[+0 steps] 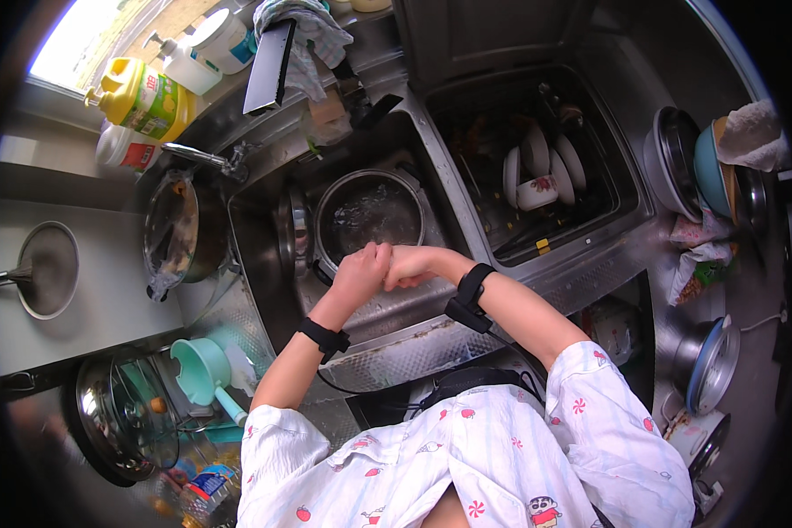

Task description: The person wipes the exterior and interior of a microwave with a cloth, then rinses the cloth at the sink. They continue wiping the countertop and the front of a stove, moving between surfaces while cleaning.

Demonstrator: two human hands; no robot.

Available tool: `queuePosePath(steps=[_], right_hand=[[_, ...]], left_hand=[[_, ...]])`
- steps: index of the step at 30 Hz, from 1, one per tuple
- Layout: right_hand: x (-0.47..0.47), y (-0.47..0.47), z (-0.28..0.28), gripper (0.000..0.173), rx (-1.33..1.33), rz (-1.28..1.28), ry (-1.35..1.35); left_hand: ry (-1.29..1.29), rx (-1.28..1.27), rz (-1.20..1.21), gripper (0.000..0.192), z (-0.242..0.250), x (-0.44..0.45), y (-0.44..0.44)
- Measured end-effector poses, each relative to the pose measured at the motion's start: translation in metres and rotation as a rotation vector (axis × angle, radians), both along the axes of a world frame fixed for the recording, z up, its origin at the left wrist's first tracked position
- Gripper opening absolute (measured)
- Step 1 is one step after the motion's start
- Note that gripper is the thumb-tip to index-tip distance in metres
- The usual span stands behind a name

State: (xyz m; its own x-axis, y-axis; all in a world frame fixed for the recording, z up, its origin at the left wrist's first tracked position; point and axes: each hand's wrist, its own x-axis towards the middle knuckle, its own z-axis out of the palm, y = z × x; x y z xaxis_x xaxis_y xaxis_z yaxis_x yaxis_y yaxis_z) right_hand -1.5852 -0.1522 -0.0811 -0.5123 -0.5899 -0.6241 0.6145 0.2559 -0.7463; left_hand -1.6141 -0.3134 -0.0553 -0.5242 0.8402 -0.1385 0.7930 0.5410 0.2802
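My left hand point(363, 269) and my right hand point(410, 265) meet, fingers curled, over the near rim of a round metal pot point(371, 218) in the steel sink. Water stands in the pot. Whether anything small is between my fingers cannot be told. A shiny metal lid or pan point(296, 228) stands on edge against the sink's left side. Behind the sink lies the chrome faucet point(201, 157), to the left. In the right-hand basin, several white bowls and plates point(538, 191) stand together.
A plastic-covered pot point(171, 231) sits left of the sink. Bottles, including a yellow pump jug point(145, 99), line the window sill. A turquoise dipper point(201, 371) lies at lower left. Stacked bowls point(673, 162) stand at right. An open lid point(495, 30) rises behind the right basin.
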Motion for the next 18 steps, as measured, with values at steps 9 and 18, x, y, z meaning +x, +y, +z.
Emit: queuePosePath(steps=[9,18], right_hand=[[0.015,-0.026,-0.005,0.027,0.705,-0.071,0.788],[0.018,-0.025,-0.003,0.016,0.779,0.068,1.069]], left_hand=[[-0.184,-0.155,0.284,0.024,-0.008,0.007,0.006],[-0.354,-0.084,0.325,0.021,-0.013,0.005,0.003]])
